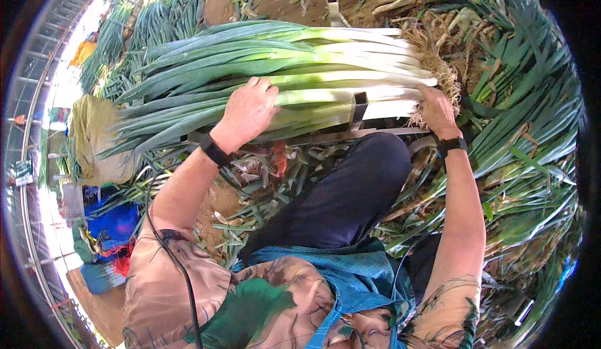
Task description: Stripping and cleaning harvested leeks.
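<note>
A thick layer of long green onions (291,62) lies crosswise before me, green leaves to the left and white stems with shaggy roots (443,74) to the right. They rest on a low metal frame (359,109), one of whose upright posts stands at the near side. My left hand (249,109) is curled around a near stalk where the green meets the pale stem. At the root end, my right hand (439,107) has its fingers on the white base of a near stalk; its fingertips are partly hidden. Each wrist bears a black band.
Large heaps of green onions (521,95) lie to my right, with more bunches (159,25) at the far left. Leaf scraps (300,180) litter the soil around my bent knee (375,161). A tan sack (98,137) and blue bags (110,222) are at left.
</note>
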Motion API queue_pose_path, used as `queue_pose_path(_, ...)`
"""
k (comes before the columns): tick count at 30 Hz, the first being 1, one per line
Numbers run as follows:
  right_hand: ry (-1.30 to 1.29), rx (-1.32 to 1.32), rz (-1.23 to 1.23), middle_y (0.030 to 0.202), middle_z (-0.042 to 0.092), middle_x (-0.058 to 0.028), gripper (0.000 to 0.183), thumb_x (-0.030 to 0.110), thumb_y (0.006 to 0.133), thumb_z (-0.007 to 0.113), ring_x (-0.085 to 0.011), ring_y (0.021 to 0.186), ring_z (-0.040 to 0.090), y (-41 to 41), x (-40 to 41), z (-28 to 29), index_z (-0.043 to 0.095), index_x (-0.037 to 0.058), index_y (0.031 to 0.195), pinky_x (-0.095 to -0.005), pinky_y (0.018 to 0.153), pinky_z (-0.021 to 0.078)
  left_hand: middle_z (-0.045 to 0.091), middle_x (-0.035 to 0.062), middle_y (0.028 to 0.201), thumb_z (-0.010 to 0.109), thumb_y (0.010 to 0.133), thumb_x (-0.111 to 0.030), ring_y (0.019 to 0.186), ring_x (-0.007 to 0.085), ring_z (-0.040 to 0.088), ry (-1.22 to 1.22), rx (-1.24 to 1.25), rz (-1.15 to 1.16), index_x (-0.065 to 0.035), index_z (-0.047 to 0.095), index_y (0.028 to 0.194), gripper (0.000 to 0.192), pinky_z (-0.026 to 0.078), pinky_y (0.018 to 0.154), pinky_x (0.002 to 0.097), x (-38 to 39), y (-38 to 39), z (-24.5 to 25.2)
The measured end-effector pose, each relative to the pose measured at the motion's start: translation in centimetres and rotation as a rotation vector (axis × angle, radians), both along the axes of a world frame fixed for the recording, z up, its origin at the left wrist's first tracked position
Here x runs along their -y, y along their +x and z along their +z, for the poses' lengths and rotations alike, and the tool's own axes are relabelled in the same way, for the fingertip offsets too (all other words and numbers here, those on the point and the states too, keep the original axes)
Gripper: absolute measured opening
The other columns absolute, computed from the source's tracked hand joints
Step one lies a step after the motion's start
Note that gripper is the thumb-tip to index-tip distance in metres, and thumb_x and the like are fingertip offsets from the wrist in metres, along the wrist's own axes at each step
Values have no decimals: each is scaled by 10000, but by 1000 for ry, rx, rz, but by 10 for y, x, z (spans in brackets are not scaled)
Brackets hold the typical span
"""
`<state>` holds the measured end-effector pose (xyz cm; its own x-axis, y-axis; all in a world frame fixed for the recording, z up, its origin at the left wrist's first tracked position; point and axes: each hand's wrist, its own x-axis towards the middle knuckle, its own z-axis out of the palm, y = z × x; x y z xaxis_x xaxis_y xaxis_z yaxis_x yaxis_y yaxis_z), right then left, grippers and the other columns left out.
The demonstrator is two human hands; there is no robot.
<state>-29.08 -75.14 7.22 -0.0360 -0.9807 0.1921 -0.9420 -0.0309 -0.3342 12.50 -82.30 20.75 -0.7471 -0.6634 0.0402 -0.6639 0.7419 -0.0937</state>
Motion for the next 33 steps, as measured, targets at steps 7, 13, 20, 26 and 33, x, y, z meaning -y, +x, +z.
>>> queue_pose_path(7, -175, -46, -94, 937, 642, -174, 289, 23, 786, 480, -350, 882, 614, -4, 6, 2, 615, 56, 1039, -426, 770, 503, 583, 129, 995, 602, 728, -146, 923, 266, 558, -254, -27, -114, 6, 594, 1005, 317, 480, 753, 369, -6, -8, -3)
queue_pose_path(13, -37, -347, -8, 855, 643, -81, 150, 95, 781, 565, -249, 876, 622, 12, -14, -15, 609, 111, 924, -403, 941, 385, 542, 151, 1101, 629, 744, -115, 1026, 336, 474, -79, -281, -68, -4, 600, 1073, 349, 399, 880, 438, -22, -8, -47)
queue_pose_path(20, -47, -516, -169, 1108, 595, -198, 448, 87, 764, 522, -286, 837, 619, 32, -16, -55, 537, -10, 1201, -506, 1046, 306, 489, 188, 1075, 541, 707, -154, 1027, 392, 423, 24, -72, 54, -50, 613, 991, 311, 324, 892, 579, -11, -1, -84)
queue_pose_path(26, -52, -298, -194, 1196, 550, -226, 482, 184, 780, 567, -328, 921, 601, 34, -38, -42, 501, -39, 1202, -442, 956, 374, 537, 98, 966, 624, 696, -151, 979, 305, 471, -50, -268, 25, -83, 646, 921, 236, 360, 874, 470, -23, -6, -67)
queue_pose_path(33, 339, 177, -398, 910, 636, -202, 267, 188, 785, 586, -367, 861, 606, -13, -175, -18, 636, 36, 999, -411, 756, 500, 639, 165, 1056, 620, 856, -293, 924, 353, 599, 67, -811, -151, -51, 667, 967, 270, 455, 828, 458, -47, -85, 87)
